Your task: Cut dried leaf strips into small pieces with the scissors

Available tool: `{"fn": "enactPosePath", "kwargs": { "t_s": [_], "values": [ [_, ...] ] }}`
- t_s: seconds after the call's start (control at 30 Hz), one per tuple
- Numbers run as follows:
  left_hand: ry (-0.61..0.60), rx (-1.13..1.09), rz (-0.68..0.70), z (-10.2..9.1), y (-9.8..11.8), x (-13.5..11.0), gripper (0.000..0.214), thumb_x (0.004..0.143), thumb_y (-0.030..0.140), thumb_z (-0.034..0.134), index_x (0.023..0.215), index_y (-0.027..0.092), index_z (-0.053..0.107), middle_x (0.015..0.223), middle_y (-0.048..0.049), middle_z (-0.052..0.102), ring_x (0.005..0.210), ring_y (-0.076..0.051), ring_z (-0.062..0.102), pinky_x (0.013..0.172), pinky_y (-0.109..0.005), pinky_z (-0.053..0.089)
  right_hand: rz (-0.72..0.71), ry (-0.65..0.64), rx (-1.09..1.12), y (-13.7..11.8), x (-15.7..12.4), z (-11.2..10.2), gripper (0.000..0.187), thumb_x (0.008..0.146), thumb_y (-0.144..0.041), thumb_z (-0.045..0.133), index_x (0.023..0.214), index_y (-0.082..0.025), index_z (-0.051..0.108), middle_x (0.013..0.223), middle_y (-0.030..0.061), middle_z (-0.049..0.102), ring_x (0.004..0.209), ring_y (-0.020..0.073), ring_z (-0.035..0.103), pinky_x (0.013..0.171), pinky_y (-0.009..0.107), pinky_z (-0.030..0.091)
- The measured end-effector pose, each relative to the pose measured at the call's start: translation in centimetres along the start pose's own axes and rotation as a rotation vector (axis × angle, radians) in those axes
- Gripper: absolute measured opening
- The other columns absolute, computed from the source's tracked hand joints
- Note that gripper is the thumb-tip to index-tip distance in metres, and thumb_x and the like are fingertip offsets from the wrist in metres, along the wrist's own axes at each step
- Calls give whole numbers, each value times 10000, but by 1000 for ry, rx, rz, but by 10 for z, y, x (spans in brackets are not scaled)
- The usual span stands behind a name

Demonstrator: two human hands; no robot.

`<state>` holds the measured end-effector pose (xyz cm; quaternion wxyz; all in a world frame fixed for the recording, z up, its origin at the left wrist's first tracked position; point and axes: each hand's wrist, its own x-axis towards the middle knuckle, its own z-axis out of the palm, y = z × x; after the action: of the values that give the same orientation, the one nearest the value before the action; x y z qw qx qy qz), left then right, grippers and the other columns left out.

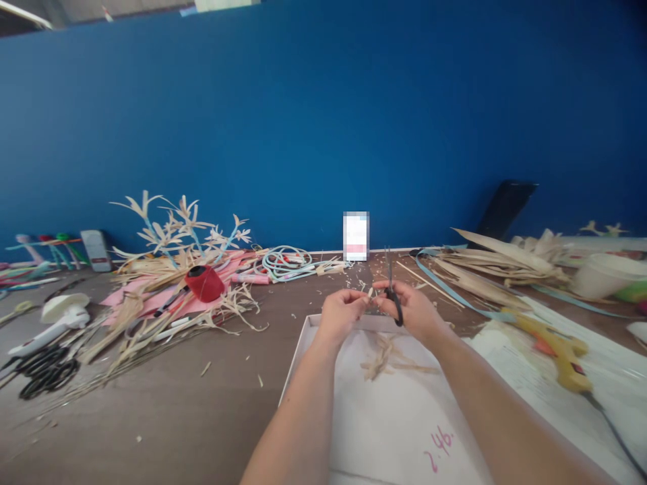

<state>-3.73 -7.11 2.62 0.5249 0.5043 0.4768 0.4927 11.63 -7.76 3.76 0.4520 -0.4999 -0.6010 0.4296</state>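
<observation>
Bench inventory, as seen from beside the worker:

1. Left hand (344, 313): fingers pinched shut on a small straw piece (369, 294), held up above the far rim of the white tray (309, 337), seemingly so that offcuts drop into it rather than onto the table (176, 411).

2. Right hand (415, 311): fingers curled closed through the black loops of the scissors (393, 301), blades pointing up and away, right beside the straw piece. Whether the blades are parted cannot be told at this size.

3. Straw trimmings (385, 360): a loose pale heap on the tray floor, directly below both hands.

4. Straw flowers (185, 225): on blue stems, lying at the far left on pink paper (121, 296) with a red thread spool (204, 283) among them; parked well apart from the cutting.

5. Second scissors (46, 375): black, lying flat near the left edge, unused.

6. Glue gun (559, 350): yellow, resting on white sheets to the right, within the right arm's reach.

7. Dried husk leaves (505, 259): a stock pile at the far right, near a white bowl (606, 275)
</observation>
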Motion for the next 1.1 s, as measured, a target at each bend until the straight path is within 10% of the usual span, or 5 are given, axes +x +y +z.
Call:
{"fn": "enactPosePath", "kwargs": {
  "t_s": [0.47,1.1],
  "values": [
    [195,-206,42,-2,7,0,211,626,297,640,758,133,627,607,1,564,541,-82,506,519,-204,443,100,-332,0,-1,-10,20,354,685,-409,644,950,-176,612,637,9,654,560,145,576,507,230,417],
    [171,-368,-31,-3,9,-2,234,604,305,666,701,120,562,545,25,507,476,-56,468,487,-198,435,89,-352,27,-2,-12,25,323,693,-400,639,938,-190,625,596,-12,624,517,129,544,477,212,386]
  ]
}}
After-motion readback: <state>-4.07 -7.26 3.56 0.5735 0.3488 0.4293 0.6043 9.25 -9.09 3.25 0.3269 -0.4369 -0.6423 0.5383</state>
